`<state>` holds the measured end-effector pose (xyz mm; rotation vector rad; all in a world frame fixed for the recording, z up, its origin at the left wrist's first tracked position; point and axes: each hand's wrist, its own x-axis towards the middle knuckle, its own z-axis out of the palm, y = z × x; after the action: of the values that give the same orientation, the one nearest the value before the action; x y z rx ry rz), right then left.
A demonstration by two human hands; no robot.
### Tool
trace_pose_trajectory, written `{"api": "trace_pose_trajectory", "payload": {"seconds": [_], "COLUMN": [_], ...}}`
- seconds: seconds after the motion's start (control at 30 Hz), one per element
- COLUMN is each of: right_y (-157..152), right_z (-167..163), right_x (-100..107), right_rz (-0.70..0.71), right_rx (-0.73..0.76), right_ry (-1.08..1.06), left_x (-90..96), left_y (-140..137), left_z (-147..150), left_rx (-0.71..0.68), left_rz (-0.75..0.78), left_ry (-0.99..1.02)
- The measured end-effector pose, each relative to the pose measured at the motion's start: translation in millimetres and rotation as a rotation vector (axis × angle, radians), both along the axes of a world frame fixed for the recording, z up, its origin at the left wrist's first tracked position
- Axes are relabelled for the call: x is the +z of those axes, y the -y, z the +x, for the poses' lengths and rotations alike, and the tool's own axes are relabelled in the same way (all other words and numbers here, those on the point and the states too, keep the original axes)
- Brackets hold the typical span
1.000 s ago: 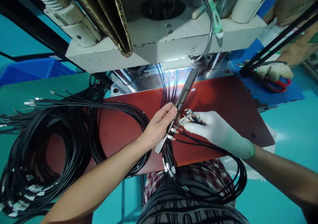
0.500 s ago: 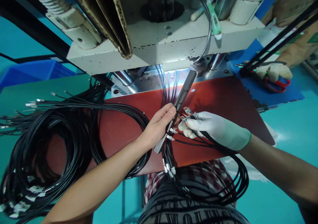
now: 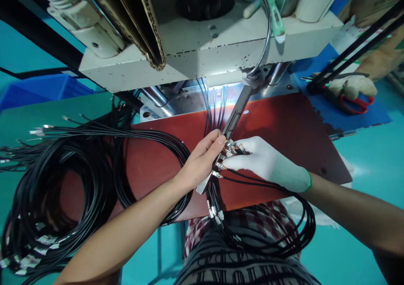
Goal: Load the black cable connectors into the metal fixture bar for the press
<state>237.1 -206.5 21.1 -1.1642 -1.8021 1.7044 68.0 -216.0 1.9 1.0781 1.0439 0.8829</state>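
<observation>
Since half a second earlier, the gloved right hand (image 3: 263,163) has dropped slightly and moved left, so that its fingertips now meet the bare left hand (image 3: 202,161); the terminal ends it held raised now lie against the bar.

Press machine (image 3: 202,45), cream-coloured, fills the upper field, with a lit opening beneath it and a flexible lamp neck at right. Red work plate (image 3: 284,129) extends from the opening toward the person and rests on a teal table (image 3: 372,158).

Large coil of black cables (image 3: 63,179), with metal terminals at its ends, lies on the left part of the plate and table. A smaller loop of black cables (image 3: 284,238) hangs from the right hand over the person's lap.

Left hand: closed around the lower part of a long dark fixture bar (image 3: 235,116), which slants up and to the right toward the opening. Right hand: closed on a bundle of cable ends, its thumb and forefinger pinching the metal terminals (image 3: 230,147) just beside the bar. Several cables run from the bar into the lit opening.

Far right: a blue mat (image 3: 353,116) carries red-handled scissors (image 3: 356,104) and another person's gloved hand (image 3: 353,85).
</observation>
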Motion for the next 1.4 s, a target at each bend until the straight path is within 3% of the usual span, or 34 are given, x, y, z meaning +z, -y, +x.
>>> {"api": "trace_pose_trajectory", "payload": {"seconds": [0.17,0.27,0.43,0.57,0.87,1.07,1.2,1.4], "right_y": [2,2,3,3,2,5,6,4], "right_z": [0,4,13,16,21,7,1,1], "right_x": [-5,-1,8,8,5,3,4,0], "right_rz": [0.095,0.103,-0.059,-0.128,0.063,0.289,0.274,0.277], "right_rx": [-0.005,0.004,-0.141,-0.16,-0.109,-0.209,-0.231,-0.233], "right_ry": [0.024,0.019,-0.022,-0.101,0.117,0.17,0.113,0.117], "left_x": [4.0,3.7,-0.8,-2.4,-3.3,-5.0,-5.4,-3.0], "left_y": [1,1,0,-1,-1,-2,0,5], "left_z": [-1,-2,-3,-4,-5,-5,-2,-2], "left_rx": [-0.013,-0.031,-0.057,-0.055,-0.036,-0.086,-0.102,-0.064], "left_rz": [0.206,0.15,0.056,0.013,-0.07,-0.053,-0.036,0.199], "left_ry": [-0.179,-0.135,-0.038,-0.011,0.022,0.047,0.071,-0.189]}}
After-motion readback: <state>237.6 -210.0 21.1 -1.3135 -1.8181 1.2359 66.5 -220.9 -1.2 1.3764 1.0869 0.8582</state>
